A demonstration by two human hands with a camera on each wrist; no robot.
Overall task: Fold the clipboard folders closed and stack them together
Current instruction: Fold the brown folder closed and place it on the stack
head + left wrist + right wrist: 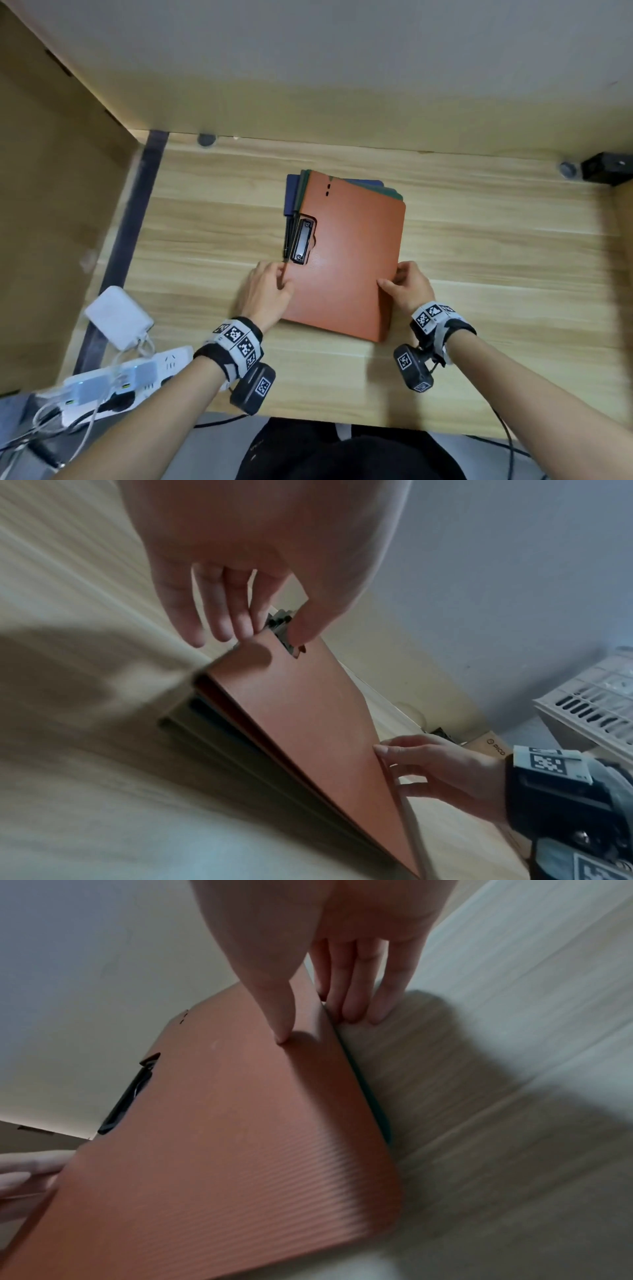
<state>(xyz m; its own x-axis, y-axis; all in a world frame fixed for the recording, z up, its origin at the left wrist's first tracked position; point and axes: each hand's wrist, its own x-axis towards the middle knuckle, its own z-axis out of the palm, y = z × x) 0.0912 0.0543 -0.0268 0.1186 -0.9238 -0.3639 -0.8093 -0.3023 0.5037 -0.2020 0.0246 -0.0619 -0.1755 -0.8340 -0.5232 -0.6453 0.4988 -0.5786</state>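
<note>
At the near edges of the stack: left hand (268, 294) pinching the clip-side edge of the closed orange ribbed plastic clipboard folder (346, 260), thumb on top, fingers at the rim; right hand (409, 286) gripping the opposite long edge, thumb flat on the cover, fingers curled below; underneath, slightly fanned out, a dark green folder (303, 185) and a navy blue folder (291, 195), all on the pale wood-grain desk (496, 240); probably stiff, light, slippery sheet; best squared by both long edges, clear of the black metal clip (302, 241).
</note>
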